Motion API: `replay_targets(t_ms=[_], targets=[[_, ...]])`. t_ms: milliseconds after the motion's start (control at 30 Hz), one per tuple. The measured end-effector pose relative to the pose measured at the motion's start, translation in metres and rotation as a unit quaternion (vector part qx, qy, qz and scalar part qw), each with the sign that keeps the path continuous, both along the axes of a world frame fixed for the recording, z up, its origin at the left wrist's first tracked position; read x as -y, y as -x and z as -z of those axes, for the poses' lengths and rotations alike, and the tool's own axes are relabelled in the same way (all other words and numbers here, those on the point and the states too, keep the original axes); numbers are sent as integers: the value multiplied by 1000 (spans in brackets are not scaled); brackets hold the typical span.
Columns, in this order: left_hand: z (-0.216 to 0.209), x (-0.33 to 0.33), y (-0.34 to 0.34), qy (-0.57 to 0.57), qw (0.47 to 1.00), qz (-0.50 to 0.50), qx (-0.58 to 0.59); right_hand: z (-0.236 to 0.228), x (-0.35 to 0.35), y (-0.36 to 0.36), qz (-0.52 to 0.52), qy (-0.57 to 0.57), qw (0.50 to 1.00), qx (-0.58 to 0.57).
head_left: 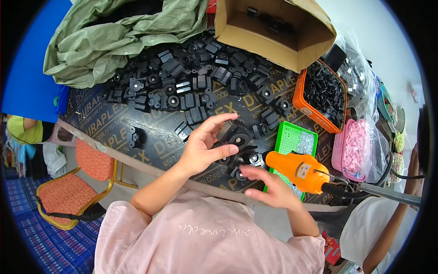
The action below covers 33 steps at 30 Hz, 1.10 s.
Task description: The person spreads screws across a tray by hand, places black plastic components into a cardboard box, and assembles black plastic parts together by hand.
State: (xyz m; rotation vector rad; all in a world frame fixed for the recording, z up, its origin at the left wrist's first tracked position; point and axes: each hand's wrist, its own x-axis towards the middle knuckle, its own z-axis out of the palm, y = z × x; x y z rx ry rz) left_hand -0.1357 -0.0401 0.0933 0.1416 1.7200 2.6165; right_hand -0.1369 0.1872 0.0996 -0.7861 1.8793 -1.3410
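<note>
Count from afar: I see one left hand (pixel 206 145), one right hand (pixel 274 186), both spread, near many black plastic parts (pixel 196 115); one orange power tool (pixel 299 171).

The left hand (pixel 200 145) curved, thumb parted from fingers, by a black part (pixel 240 139); contact was unclear. The loose right hand (pixel 274 188) hung nearby. Rightward were an orange tool (pixel 299 171) and green tray (pixel 286 140); beyond, scattered black pieces (pixel 188 101).

Bright light, glare on tabletop (pixel 119 122), curved edges, dark rim
</note>
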Motion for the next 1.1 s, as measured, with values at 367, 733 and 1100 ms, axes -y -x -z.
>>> replay_targets(t_ms=[367,733,1100], targets=[[1,-2,1,-60,990,-6,-126,-25,-48,31,146,22,988,-54],[21,10,22,-289,938,43,186,-73,-38,249,494,38,787,-368],[37,46,0,-366,914,1,173,5,-9,334,532,-78,757,-371]])
